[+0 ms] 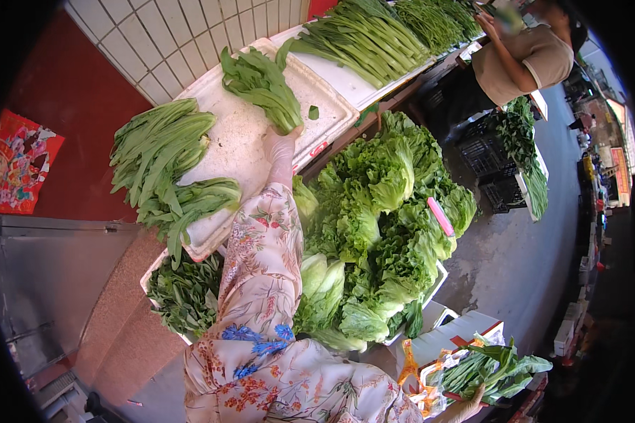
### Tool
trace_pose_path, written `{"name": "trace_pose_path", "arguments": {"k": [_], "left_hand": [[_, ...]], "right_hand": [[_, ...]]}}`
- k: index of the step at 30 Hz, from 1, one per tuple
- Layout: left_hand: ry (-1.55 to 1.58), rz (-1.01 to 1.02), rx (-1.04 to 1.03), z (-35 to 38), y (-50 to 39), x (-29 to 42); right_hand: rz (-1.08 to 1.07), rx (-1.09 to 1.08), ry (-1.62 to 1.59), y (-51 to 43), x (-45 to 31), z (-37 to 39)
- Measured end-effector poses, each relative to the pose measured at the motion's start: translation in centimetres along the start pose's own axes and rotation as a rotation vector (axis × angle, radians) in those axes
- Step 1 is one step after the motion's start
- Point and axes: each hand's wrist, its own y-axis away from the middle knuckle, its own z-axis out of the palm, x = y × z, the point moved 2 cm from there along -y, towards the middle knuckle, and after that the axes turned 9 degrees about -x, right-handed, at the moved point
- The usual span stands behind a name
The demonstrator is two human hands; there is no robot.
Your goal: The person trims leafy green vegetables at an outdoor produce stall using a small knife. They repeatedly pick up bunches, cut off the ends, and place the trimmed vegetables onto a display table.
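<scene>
My left hand (281, 145) reaches forward and grips the stem end of a bunch of long-leaf lettuce (262, 87) over a white foam tray (233, 137). Its fingers are partly hidden by the stems. More long-leaf lettuce (161, 153) is heaped on the tray's left side, and a smaller bunch (206, 198) lies by its near edge. At the lower right, my right hand (468, 407) holds a bunch of leafy greens (492, 370) by its lower part. A plastic bag with orange print (434, 378) hangs around the stems there.
Curly lettuce (370, 211) is piled beside my left arm, with a pink strip (441, 217) on it. Dark leafy greens (182, 291) fill a box below the tray. Long-stemmed greens (365, 42) lie farther back. A person (518, 63) stands at the upper right, near black crates (487, 148).
</scene>
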Motion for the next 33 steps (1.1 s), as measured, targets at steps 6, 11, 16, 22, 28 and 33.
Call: {"name": "trace_pose_path", "arguments": {"k": [6,11,16,22,28,33], "left_hand": [[0.081,0.275,0.193,3.5,-2.1,1.9],[0.022,0.154,0.138,0.6,0.1,2.2],[0.003,0.033,0.352,-0.9,5.3,-0.2],[-0.155,-0.068,0.062,2.1,2.5,-0.4],[0.068,0.150,-0.197,-0.1,3.6,-0.9],[-0.883,0.234,-0.433,-10.8,9.3,-1.6]], "right_hand": [[0.003,-0.014,0.039,0.1,0.0,2.1],[0.016,-0.025,0.060,1.3,-1.3,2.5],[0.030,-0.081,0.073,1.3,-2.3,2.6],[-0.015,-0.026,0.062,2.0,-1.3,3.0],[0.053,-0.111,0.039,2.0,-0.7,3.5],[0.045,-0.143,0.032,0.8,0.0,2.4]]}}
